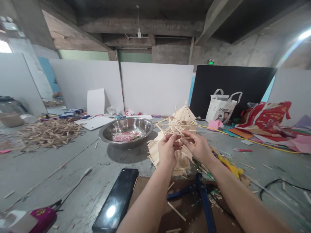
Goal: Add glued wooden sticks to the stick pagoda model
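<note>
My left hand [167, 150] and my right hand [198, 146] are raised side by side in the middle of the view. Both pinch a star-like frame of thin wooden sticks [173, 127], fingers closed on its lower sticks. Right behind the frame stands a tiered model built of many sticks [182, 117] with a pointed roof, and its wide lower layers [153, 150] show to the left of my left hand. The fingertips partly hide where the frame meets the model.
A steel bowl [126, 132] holding a pink packet sits left of the model. A black phone [117, 200], blue-handled pliers [202, 197] and a brown board lie near me. A stick pile [48, 131] is at left; bags and coloured paper [264, 124] at right; a magenta tool [41, 218] bottom left.
</note>
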A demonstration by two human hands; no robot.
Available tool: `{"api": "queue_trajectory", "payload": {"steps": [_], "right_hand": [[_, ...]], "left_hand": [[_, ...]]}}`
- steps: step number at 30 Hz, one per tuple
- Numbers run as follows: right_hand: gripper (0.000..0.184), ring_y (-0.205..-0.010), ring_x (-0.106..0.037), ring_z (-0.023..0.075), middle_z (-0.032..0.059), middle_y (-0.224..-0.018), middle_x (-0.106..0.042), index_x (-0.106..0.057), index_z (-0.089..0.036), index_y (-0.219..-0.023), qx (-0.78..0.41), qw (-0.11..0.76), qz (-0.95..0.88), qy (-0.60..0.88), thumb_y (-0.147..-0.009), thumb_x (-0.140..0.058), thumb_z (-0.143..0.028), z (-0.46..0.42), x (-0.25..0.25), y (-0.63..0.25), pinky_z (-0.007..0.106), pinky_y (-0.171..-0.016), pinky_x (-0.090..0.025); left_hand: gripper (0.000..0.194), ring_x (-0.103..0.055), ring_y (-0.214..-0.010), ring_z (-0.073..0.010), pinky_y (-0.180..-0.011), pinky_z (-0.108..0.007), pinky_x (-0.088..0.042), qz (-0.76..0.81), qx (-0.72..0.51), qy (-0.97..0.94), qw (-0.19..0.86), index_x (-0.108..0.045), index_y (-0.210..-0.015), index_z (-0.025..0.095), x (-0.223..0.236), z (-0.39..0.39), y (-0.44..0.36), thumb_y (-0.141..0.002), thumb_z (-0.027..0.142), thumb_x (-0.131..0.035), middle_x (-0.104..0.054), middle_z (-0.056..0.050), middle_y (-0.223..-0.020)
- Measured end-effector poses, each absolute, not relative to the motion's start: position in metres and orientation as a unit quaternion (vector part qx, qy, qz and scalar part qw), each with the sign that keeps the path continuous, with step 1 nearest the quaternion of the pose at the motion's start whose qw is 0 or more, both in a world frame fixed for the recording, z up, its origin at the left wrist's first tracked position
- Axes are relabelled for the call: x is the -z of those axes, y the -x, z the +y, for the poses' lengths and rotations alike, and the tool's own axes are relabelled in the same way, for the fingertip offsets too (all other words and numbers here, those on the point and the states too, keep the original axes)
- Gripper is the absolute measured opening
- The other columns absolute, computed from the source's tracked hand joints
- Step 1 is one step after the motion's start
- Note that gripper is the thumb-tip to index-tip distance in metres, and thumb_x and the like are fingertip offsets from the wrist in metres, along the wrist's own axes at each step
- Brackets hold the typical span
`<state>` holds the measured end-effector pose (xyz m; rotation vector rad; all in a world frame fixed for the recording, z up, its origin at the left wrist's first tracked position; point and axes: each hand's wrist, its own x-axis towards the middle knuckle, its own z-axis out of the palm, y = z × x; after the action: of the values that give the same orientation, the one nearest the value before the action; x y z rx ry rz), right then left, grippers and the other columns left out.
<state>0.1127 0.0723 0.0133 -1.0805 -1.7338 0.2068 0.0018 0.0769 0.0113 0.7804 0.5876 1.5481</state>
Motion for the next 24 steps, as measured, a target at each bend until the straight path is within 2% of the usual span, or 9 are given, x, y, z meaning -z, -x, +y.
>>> {"api": "queue_trajectory", "payload": {"steps": [9, 16, 24], "right_hand": [[0.027, -0.085, -0.058, 0.0171, 0.0069, -0.099, -0.061, -0.058, -0.018, -0.096, -0.08, 0.519, -0.726, 0.443, -0.073, -0.05, -0.03, 0.0722, -0.0145, -0.1109, 0.031, -0.074, -0.047], [0.031, -0.077, -0.06, 0.0171, 0.0071, -0.094, -0.063, -0.055, -0.018, -0.1, -0.089, 0.533, -0.712, 0.449, -0.072, -0.051, -0.031, 0.0723, -0.0136, -0.1089, 0.03, -0.067, -0.049], [0.031, -0.076, -0.061, 0.0162, 0.0073, -0.094, -0.063, -0.054, -0.018, -0.099, -0.1, 0.55, -0.7, 0.445, -0.071, -0.052, -0.031, 0.0738, -0.0123, -0.1074, 0.029, -0.068, -0.049]], "left_hand": [[0.025, -0.052, -0.039, -0.0073, -0.037, -0.017, -0.038, 0.259, -0.673, -0.331, 0.608, -0.05, -0.067, 0.012, -0.0127, 0.0768, -0.0019, -0.057, 0.03, -0.064, -0.061, -0.002, -0.062], [0.025, -0.051, -0.039, -0.0066, -0.037, -0.017, -0.037, 0.26, -0.674, -0.33, 0.608, -0.049, -0.067, 0.013, -0.0132, 0.076, -0.0018, -0.057, 0.03, -0.064, -0.061, -0.002, -0.062], [0.024, -0.051, -0.04, -0.0067, -0.037, -0.016, -0.037, 0.261, -0.673, -0.333, 0.607, -0.049, -0.067, 0.013, -0.0126, 0.0766, -0.0013, -0.058, 0.029, -0.063, -0.06, -0.002, -0.062]]}}
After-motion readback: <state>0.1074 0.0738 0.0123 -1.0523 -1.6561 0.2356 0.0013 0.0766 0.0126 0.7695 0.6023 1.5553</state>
